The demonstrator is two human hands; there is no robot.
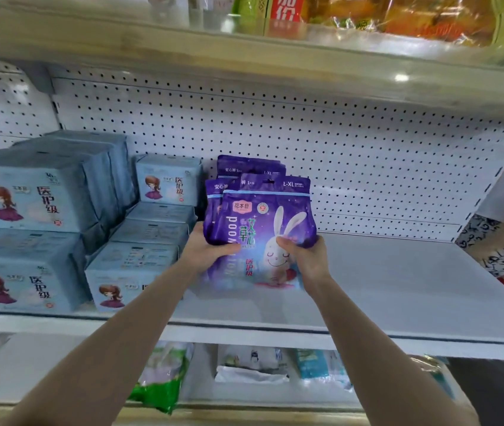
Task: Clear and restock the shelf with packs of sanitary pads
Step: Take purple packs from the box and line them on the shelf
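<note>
White shelf [398,287] with pegboard back. Purple packs [263,216] stand upright mid-shelf, just right of the blue packs [152,229]. The left hand [210,244] and right hand [303,256] grip their lower sides, fingers curled round them. The bundle is best slid flush against the blue stack, upright, faces forward.

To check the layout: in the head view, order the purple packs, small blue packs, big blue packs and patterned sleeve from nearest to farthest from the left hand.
1. purple packs, gripped by the left hand.
2. small blue packs, just left of it.
3. big blue packs, far left.
4. patterned sleeve, far right.
</note>
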